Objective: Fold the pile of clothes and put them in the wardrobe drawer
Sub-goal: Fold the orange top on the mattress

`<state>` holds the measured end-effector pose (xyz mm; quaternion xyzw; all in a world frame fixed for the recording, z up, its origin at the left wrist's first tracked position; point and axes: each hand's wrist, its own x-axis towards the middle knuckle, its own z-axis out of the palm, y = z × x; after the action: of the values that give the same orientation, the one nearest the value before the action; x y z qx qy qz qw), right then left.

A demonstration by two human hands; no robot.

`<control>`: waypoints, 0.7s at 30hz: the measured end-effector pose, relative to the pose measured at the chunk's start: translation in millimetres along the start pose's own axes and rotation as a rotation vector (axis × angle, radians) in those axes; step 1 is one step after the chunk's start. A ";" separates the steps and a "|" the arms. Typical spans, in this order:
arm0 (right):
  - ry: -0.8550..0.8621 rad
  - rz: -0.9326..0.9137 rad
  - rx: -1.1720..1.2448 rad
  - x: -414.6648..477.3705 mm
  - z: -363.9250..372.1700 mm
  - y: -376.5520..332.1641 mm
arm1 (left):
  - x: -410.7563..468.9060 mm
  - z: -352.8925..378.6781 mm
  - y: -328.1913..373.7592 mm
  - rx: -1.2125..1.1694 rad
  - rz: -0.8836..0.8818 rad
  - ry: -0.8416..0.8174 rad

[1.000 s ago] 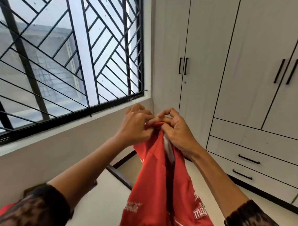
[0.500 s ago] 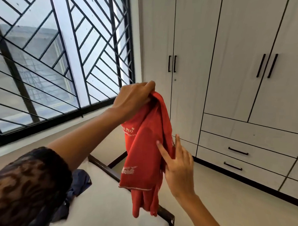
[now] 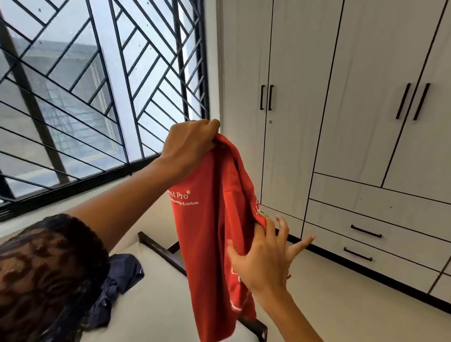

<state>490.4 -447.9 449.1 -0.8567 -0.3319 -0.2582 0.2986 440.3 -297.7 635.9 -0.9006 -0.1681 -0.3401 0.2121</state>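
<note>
The left hand (image 3: 188,143) holds the shirt (image 3: 209,222) high above the foot of the bed (image 3: 148,309). This is probably so that the red cloth hangs at full length and gravity pulls it straight before the next fold. Its fingers (image 3: 211,123) are curled tight and bunched together over the top edge, clamped on the gathered fabric. The shirt hangs doubled lengthwise, with white lettering facing the camera, and its lower end hangs past the bed's foot rail.

The right hand (image 3: 264,265) meets the shirt lower down, on the side away from the bed, apparently to steady or smooth the hanging layers. Its fingers (image 3: 300,242) are splayed wide and mostly straight. The thumb lies on the cloth and one finger is tucked against a fold, while the others point clear of the fabric. No closed grip shows.

A dark blue garment (image 3: 119,277) lies crumpled on the bed, not yet folded. The wardrobe (image 3: 351,98) stands beyond the bed's foot, and its drawers (image 3: 371,234) are closed, so I judge the putting away to be some way off.
</note>
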 end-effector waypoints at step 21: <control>-0.144 -0.308 -0.298 136.1 108.8 93.5 | -14.9 176.2 -95.9 0.107 0.266 -0.469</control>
<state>672.5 -373.4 429.5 -0.8467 -0.4376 -0.2852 0.1015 482.3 -130.7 531.8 -0.9564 -0.1105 -0.0821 0.2574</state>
